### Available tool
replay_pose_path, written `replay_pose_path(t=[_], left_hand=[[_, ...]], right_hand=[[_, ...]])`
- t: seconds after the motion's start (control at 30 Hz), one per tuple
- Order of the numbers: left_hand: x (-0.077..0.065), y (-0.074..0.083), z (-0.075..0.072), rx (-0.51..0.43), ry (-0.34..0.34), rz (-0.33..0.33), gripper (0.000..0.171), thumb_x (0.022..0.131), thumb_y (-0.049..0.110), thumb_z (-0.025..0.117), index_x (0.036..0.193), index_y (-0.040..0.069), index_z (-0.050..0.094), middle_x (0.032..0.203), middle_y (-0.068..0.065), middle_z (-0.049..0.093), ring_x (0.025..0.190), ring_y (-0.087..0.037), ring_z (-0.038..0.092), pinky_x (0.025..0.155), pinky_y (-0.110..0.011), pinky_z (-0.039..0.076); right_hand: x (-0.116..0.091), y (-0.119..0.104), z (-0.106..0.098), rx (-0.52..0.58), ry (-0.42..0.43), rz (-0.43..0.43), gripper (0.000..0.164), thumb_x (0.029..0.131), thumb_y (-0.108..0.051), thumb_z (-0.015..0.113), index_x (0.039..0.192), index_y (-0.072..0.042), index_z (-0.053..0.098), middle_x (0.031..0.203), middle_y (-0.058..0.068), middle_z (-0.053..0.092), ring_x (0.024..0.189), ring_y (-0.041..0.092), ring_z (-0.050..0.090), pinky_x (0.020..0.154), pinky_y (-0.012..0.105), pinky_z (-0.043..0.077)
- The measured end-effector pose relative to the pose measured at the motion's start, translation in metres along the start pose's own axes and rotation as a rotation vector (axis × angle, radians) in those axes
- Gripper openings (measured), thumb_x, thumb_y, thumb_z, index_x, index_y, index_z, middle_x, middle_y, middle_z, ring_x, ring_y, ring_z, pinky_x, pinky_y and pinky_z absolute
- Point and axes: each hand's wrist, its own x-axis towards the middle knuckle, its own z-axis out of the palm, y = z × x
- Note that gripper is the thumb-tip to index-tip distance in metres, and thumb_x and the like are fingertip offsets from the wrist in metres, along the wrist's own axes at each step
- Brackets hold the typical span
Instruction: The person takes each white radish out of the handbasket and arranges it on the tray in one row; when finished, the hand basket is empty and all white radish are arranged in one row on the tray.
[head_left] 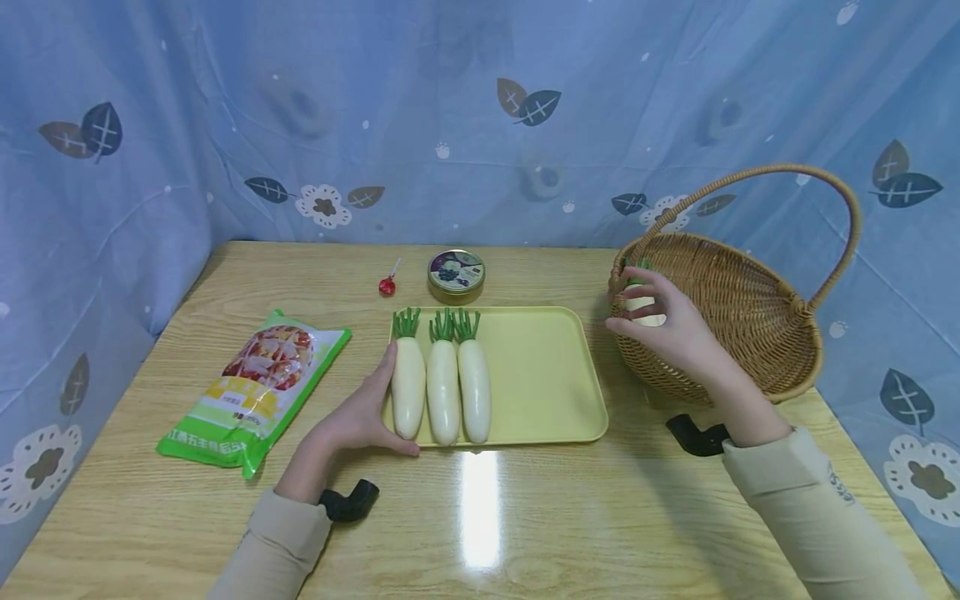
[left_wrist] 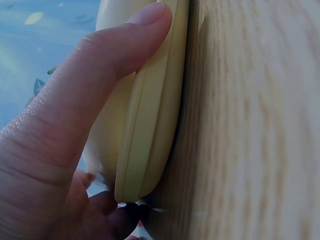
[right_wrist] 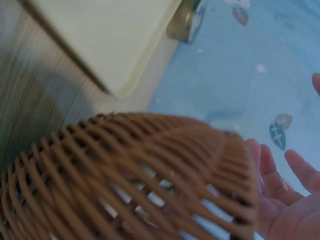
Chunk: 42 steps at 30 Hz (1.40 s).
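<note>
Three white radishes with green stubby tops lie side by side on the left part of a yellow tray (head_left: 543, 375); the middle one (head_left: 443, 392) is close to its right neighbour. My left hand (head_left: 360, 417) grips the tray's left front corner, the thumb (left_wrist: 135, 37) on the rim. My right hand (head_left: 667, 321) is at the left rim of a wicker basket (head_left: 720, 292), fingers spread and loosely bent. Another white radish (head_left: 647, 310) shows behind those fingers inside the basket, partly hidden. In the right wrist view, the basket's woven side (right_wrist: 125, 165) covers part of the hand.
A green and white food bag (head_left: 255, 387) lies left of the tray. Behind the tray are a round tin (head_left: 456, 275) and a red lollipop (head_left: 387, 286). The basket's tall handle (head_left: 795, 169) arches up at the right. A blue patterned curtain (head_left: 450, 125) hangs behind the table.
</note>
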Motion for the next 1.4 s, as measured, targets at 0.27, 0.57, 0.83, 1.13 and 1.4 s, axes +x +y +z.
replay_pose_path(t=[0.27, 0.57, 0.83, 1.13, 1.4], left_hand=[[-0.001, 0.001, -0.001, 0.008, -0.001, -0.008, 0.146, 0.049, 0.038, 0.089, 0.144, 0.008, -0.018, 0.151, -0.012, -0.014, 0.137, -0.031, -0.004, 0.108, -0.053, 0.004], [-0.002, 0.002, 0.000, 0.010, -0.006, -0.009, 0.146, 0.049, 0.037, 0.089, 0.144, 0.008, -0.018, 0.151, -0.012, -0.014, 0.137, -0.030, -0.004, 0.108, -0.053, 0.001], [-0.002, 0.001, -0.001, 0.014, -0.004, -0.014, 0.146, 0.049, 0.038, 0.089, 0.144, 0.009, -0.018, 0.151, -0.012, -0.014, 0.137, -0.031, -0.004, 0.108, -0.053, 0.002], [-0.004, 0.003, -0.002, 0.017, -0.004, -0.010, 0.145, 0.049, 0.037, 0.089, 0.143, 0.007, -0.018, 0.150, -0.013, -0.014, 0.137, -0.030, -0.004, 0.108, -0.053, 0.001], [-0.002, 0.002, -0.001, 0.026, -0.005, -0.012, 0.146, 0.049, 0.039, 0.089, 0.144, 0.009, -0.018, 0.151, -0.012, -0.013, 0.137, -0.030, -0.003, 0.108, -0.052, 0.000]], right_hand=[[0.002, 0.009, -0.008, -0.021, 0.045, 0.046, 0.073, 0.088, -0.035, 0.059, 0.146, -0.013, 0.020, 0.132, 0.024, 0.037, 0.110, 0.041, 0.044, 0.085, 0.057, 0.039], [0.007, 0.022, -0.012, -0.012, 0.071, 0.097, 0.074, 0.090, -0.036, 0.056, 0.147, -0.012, 0.015, 0.136, 0.025, 0.034, 0.112, 0.042, 0.041, 0.085, 0.055, 0.039], [0.014, 0.033, -0.013, -0.017, 0.068, 0.128, 0.078, 0.089, -0.030, 0.059, 0.147, -0.010, 0.012, 0.138, 0.029, 0.030, 0.112, 0.045, 0.040, 0.084, 0.056, 0.040], [0.024, 0.046, -0.012, -0.085, 0.032, 0.147, 0.082, 0.087, -0.024, 0.063, 0.146, -0.005, 0.010, 0.135, 0.036, 0.025, 0.112, 0.052, 0.039, 0.086, 0.060, 0.040], [0.028, 0.047, -0.011, -0.118, -0.039, 0.194, 0.083, 0.086, -0.010, 0.060, 0.146, -0.001, 0.003, 0.134, 0.038, 0.023, 0.112, 0.052, 0.039, 0.084, 0.056, 0.042]])
